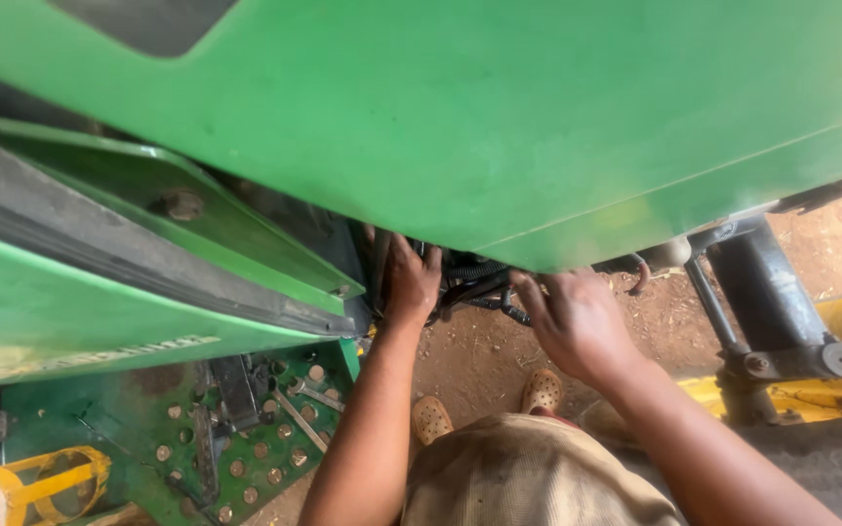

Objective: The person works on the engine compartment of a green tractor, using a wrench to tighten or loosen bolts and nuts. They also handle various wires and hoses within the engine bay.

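I've got both hands under the green hood point(499, 117): left hand point(411, 282) pressing the stiff black hoses point(479, 282), right hand point(577, 321) at three o'clock, grip hidden.

Head-worn camera, one view, looking steeply down from close range.

The camera sits above the person's own forearms and faces down past a green machine panel point(460, 117) that fills the upper half of the frame, very near the lens. Below it the view reaches the left hand point(411, 282) and right hand point(577, 321) at mid-frame, then the person's sandalled feet point(484, 404) and the dirt ground point(470, 356) farthest off. No second view shares the scene.
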{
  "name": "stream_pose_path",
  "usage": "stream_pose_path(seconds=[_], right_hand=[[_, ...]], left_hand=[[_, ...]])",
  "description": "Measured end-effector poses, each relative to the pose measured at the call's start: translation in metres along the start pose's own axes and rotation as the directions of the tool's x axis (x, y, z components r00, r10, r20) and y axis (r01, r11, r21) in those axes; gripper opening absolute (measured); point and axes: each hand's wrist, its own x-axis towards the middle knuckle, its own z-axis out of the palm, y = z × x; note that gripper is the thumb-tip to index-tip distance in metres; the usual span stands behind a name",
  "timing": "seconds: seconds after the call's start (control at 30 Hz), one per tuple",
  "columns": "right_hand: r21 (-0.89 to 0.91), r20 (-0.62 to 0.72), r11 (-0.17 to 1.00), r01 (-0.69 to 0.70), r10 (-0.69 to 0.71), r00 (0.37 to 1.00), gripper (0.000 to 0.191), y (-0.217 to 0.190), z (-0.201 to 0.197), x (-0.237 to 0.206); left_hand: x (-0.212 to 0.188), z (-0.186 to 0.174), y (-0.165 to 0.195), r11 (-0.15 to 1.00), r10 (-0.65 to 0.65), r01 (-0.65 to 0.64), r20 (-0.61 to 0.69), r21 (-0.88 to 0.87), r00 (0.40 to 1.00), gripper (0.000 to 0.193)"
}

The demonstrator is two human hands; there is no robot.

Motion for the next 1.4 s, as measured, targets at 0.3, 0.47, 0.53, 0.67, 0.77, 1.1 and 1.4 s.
stream_pose_path(seconds=[0.3,0.47,0.53,0.67,0.77,1.1,1.4], right_hand=[[-0.121,0.233,0.918,0.377,-0.343,0.91,0.03,-0.029,0.035,-0.003],[0.065,-0.068,0.806,0.588,-0.585,0.809,0.04,-0.054,-0.016,-0.043],[0.122,-0.162,0.826,0.551,-0.531,0.832,0.027,-0.05,-0.033,-0.056],[-0.094,0.338,0.994,-0.06,0.089,0.937,0.031,-0.015,-0.017,-0.089],[-0.453,0.546,0.805,-0.382,0.59,0.595,0.036,0.048,0.034,-0.126],[-0.671,0.529,0.628,-0.395,0.778,0.339,0.034,0.207,0.068,-0.282],[-0.302,0.576,0.818,-0.49,0.566,0.59,0.037,0.048,-0.067,-0.127]], left_hand=[[0.003,0.01,-0.008,0.978,-0.141,0.153,0.089,-0.142,0.986,0.082],[0.001,0.01,-0.006,0.965,-0.201,0.217,0.115,-0.146,0.973,0.079],[-0.002,0.006,0.0,0.999,-0.03,0.03,-0.01,0.017,1.0,0.087],[-0.002,-0.012,0.013,0.977,0.044,-0.028,-0.074,0.213,0.996,0.101],[-0.002,-0.02,0.021,0.974,-0.007,0.018,-0.047,0.225,0.999,0.102],[0.0,-0.011,0.015,0.971,0.017,0.006,-0.094,0.238,0.995,0.1],[-0.001,-0.013,0.014,0.972,0.032,-0.007,-0.104,0.235,0.994,0.101]])
